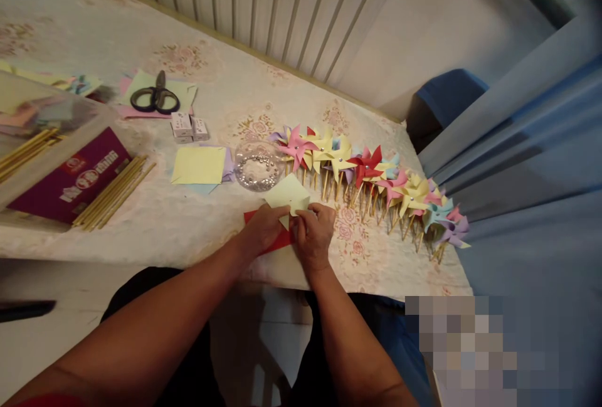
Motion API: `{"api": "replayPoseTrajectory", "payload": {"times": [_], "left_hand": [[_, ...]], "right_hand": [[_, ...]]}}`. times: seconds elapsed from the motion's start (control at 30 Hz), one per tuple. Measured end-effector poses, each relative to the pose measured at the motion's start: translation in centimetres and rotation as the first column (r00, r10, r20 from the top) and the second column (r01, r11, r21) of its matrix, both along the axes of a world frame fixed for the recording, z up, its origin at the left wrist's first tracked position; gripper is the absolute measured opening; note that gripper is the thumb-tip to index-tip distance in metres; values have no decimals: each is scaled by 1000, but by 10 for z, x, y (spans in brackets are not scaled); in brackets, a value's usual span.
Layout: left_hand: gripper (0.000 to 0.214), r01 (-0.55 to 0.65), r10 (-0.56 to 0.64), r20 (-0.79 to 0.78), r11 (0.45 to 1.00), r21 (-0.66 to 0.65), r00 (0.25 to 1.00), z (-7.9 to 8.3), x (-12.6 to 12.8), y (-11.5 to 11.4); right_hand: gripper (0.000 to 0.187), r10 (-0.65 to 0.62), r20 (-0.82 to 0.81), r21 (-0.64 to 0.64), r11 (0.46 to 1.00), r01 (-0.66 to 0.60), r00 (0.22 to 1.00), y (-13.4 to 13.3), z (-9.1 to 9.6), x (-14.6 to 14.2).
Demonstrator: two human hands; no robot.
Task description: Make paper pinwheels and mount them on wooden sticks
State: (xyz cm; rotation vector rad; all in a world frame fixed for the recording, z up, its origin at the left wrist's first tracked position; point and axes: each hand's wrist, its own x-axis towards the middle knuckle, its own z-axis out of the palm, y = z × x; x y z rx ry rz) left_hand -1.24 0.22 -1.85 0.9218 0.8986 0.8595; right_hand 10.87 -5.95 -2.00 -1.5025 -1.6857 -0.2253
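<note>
Presently, both hands meet at the near edge of the table (155, 231). The left hand (264, 229) and the right hand (314, 236) each have the grip pinched shut on the lower corner of one pale green paper square (288, 194), which tilts up and away from the fingers. Directly under the grip lies one red sheet (281, 242), flat and partly covered.

Assessment: the square looks very light, thin and limp. It should crease or tear readily and is best held at a corner or edge between fingertip and thumb, as it is here.

Count, outward from the grip:
- One clear dish (258, 166) of small shiny pieces sits just beyond it.
- One row of paper pinwheels (376, 176) on sticks runs beyond and to the right; they overlap too much for an exact count, but there are well over a dozen.
- One small stack of coloured squares (199, 165), two small white boxes (189, 126) and one pair of scissors (155, 99) lie beyond and to the left.
- One loose bundle of wooden sticks (114, 192) lies far left, number unclear.
</note>
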Motion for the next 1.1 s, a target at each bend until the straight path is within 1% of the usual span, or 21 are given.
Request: {"api": "replayPoseTrajectory", "payload": {"times": [0.17,0.27,0.37,0.4,0.47,0.57,0.63,0.7,0.8,0.9,0.93,1.0,1.1], "left_hand": [[5,-71,73,25,995,-67,997,14,0,1],[6,-90,105,118,988,-129,987,20,1,1],[9,-88,123,213,982,-167,969,21,1,2],[10,-91,125,209,982,-165,970,20,0,2],[9,-89,108,141,987,-134,984,19,-1,3],[5,-66,66,6,996,-62,998,19,-2,4],[5,-57,56,-26,997,-48,998,20,-2,4],[3,-59,59,2,996,-68,998,21,-2,4],[10,-50,63,140,994,-98,988,19,-1,4],[15,-30,49,254,996,-82,966,17,0,3],[15,-22,38,258,998,-66,965,17,0,2],[13,-5,15,212,999,-45,977,19,-1,1],[14,10,-2,143,998,-55,990,23,-1,0]], "right_hand": [[14,-25,-16,-9,1000,24,1000,3,1,-2],[15,-21,-11,16,1000,21,1000,3,0,-2],[16,-29,-35,2,1000,29,999,4,0,-1],[16,-29,-46,-9,1000,29,999,4,-1,-1],[16,-23,-70,-24,999,22,997,4,-1,-1],[16,5,-101,-5,1000,-6,995,3,-2,-1],[18,27,-113,13,1000,-26,993,3,-2,-1],[19,38,-113,20,999,-36,993,3,-1,-1],[19,43,-92,29,999,-40,995,4,-1,-1],[18,61,-75,42,997,-58,995,4,0,-1],[18,60,-75,38,998,-58,995,4,0,-1],[17,35,-88,14,999,-34,996,4,-1,-2],[13,-27,-138,-17,1000,25,990,4,-2,-2]]}}
